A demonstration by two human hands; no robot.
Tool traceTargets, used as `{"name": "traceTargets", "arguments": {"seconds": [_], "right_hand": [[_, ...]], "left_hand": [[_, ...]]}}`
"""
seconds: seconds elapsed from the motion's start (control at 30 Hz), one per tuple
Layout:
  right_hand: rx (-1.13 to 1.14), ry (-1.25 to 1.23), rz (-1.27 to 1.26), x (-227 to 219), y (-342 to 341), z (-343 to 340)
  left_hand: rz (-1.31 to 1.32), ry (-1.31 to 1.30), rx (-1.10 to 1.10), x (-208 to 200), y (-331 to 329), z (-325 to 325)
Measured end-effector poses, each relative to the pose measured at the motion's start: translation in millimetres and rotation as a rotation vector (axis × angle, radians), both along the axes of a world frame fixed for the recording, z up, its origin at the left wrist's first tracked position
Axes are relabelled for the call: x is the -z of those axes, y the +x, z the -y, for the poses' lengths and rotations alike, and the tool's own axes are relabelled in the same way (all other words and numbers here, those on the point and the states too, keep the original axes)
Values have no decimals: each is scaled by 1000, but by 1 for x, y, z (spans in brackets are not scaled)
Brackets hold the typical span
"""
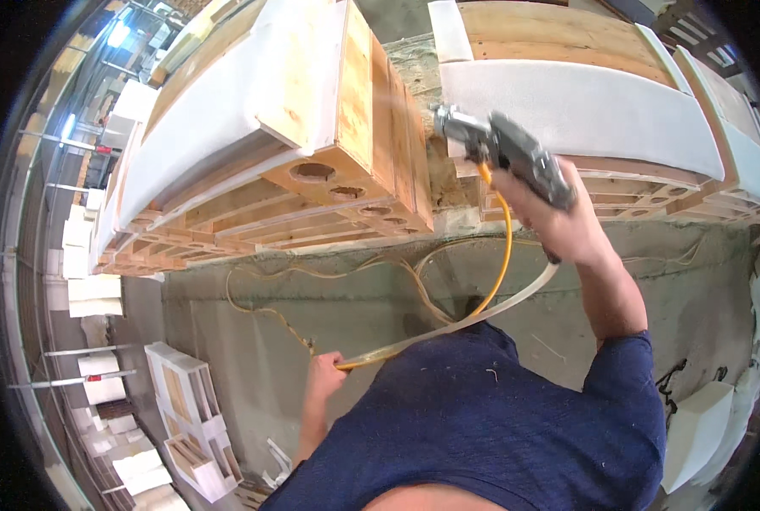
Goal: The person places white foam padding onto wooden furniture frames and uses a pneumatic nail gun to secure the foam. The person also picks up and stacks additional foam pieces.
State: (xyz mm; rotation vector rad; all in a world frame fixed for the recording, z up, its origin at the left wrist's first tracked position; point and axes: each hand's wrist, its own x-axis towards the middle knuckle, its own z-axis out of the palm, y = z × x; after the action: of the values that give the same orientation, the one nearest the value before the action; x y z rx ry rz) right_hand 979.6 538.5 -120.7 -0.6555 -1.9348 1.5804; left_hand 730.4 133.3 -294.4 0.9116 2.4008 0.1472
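Observation:
My right hand (567, 223) is wrapped round a grey metal spray gun (523, 155), raised in front of me with its nozzle toward the left. A thin yellow hose (508, 247) curves down from the gun's underside, and a thicker clear hose (516, 300) leaves the base of its handle. Lower left, my left hand (324, 373) is closed round the hoses where they pass across my body. Beyond the nozzle stands a wooden furniture frame (380, 128) with round holes, partly covered by white padding (205, 128). Behind the gun, white padding (601, 106) covers another wooden frame (550, 30).
Yellowish hose loops (354, 271) lie on the grey concrete floor (380, 307). White-covered frames (188, 400) stand at the lower left, near stacked white foam pieces (94, 298). A pale block (699, 430) sits at the lower right. A gap runs between the two large frames.

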Motion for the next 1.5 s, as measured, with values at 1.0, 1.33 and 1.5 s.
{"name": "traceTargets", "arguments": {"seconds": [1.0,1.33,1.5], "right_hand": [[919,54,347,79,-92,222],[1156,15,288,94,-104,244],[1290,-37,195,91,-75,234]], "left_hand": [[249,125,671,124,-255,-83],[241,45,781,125,-302,-46],[235,34,730,119,-293,-44]]}}
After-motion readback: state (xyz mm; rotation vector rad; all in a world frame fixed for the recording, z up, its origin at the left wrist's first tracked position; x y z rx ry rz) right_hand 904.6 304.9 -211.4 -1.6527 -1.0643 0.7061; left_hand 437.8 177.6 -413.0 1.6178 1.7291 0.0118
